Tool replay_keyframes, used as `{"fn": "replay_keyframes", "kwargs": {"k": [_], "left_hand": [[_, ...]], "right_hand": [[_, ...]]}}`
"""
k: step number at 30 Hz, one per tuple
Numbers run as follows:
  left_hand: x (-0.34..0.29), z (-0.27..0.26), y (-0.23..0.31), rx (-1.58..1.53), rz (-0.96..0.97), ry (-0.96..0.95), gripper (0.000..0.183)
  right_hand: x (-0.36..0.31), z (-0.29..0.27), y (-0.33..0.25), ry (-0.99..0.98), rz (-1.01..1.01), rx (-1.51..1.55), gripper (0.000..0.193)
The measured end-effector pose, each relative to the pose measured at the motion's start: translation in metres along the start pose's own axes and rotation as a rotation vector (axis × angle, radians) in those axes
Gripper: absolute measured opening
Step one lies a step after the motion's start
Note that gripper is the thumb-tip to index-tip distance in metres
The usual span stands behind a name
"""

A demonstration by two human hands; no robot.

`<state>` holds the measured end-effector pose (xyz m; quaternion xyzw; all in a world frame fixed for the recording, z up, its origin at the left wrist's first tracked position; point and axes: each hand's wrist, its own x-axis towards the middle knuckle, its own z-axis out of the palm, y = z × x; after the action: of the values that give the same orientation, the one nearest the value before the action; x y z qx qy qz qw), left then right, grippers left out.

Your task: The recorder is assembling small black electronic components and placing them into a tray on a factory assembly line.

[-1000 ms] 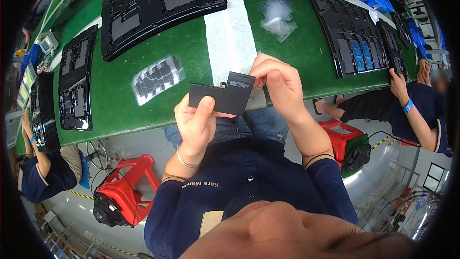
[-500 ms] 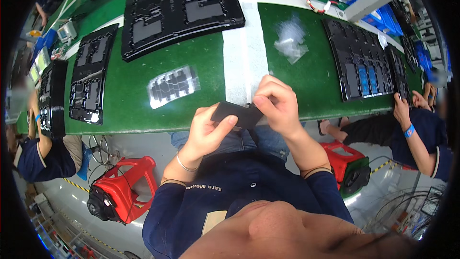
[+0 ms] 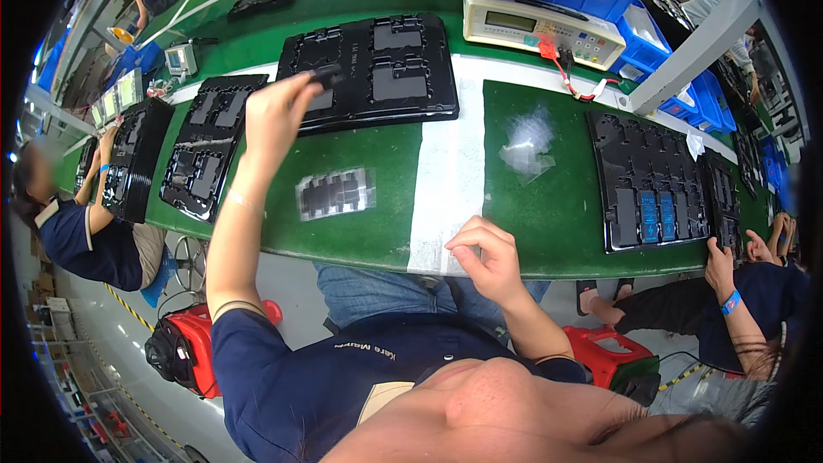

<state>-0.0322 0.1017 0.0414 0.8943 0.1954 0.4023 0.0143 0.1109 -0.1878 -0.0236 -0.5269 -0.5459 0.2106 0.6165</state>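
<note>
My left hand (image 3: 279,116) is raised over the near left part of a large black moulded tray (image 3: 441,86). Pinched in its fingertips is a flat black rectangular piece (image 3: 328,77), blurred by motion. Recesses in the tray hold dark grey flat pieces (image 3: 399,86). My right hand (image 3: 487,259) rests by the table's near edge, over the white strip (image 3: 447,180). Its thumb and fingertips are closed together; whether anything is between them I cannot make out. Between my hands lies a clear sheet with black die-cut strips (image 3: 336,195).
Crumpled clear film (image 3: 527,146) lies right of the strip. Further right stands a black tray (image 3: 609,223) with black and blue pieces. A cream bench meter (image 3: 536,30) with red leads is behind. More black trays (image 3: 214,133) lie left. Co-workers sit on both sides.
My left hand has carried the black piece from in front of me up and left over the tray. My right hand has let go of it and dropped slightly toward the table edge.
</note>
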Motion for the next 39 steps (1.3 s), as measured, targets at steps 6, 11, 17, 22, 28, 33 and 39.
{"fn": "replay_keyframes", "kwargs": {"k": [6,11,17,22,28,33,39], "left_hand": [[0.033,0.055,-0.074,0.242,0.07,-0.034,0.018],[0.026,0.082,-0.102,0.349,-0.039,-0.291,0.021],[0.053,0.064,-0.095,0.104,-0.114,-0.592,0.03],[0.148,0.08,-0.039,-0.528,-0.409,-0.354,0.04],[0.274,0.103,-0.051,-0.387,-0.442,-0.432,0.059],[0.288,0.14,-0.006,-0.908,-0.732,-0.587,0.038],[0.322,0.152,-0.079,-1.031,-0.667,-0.781,0.04]], "right_hand": [[0.004,0.004,-0.003,-0.038,-0.067,-0.103,0.003],[0.005,0.004,-0.003,-0.05,-0.097,-0.084,0.004],[0.006,0.004,-0.003,-0.074,-0.144,-0.047,0.005],[0.004,0.004,0.005,-0.043,-0.226,-0.071,0.007],[0.001,0.009,0.008,-0.003,-0.365,0.049,0.008],[-0.007,0.002,0.013,0.033,-0.335,0.151,0.014],[-0.007,0.005,0.008,0.078,-0.535,0.121,0.023]]}}
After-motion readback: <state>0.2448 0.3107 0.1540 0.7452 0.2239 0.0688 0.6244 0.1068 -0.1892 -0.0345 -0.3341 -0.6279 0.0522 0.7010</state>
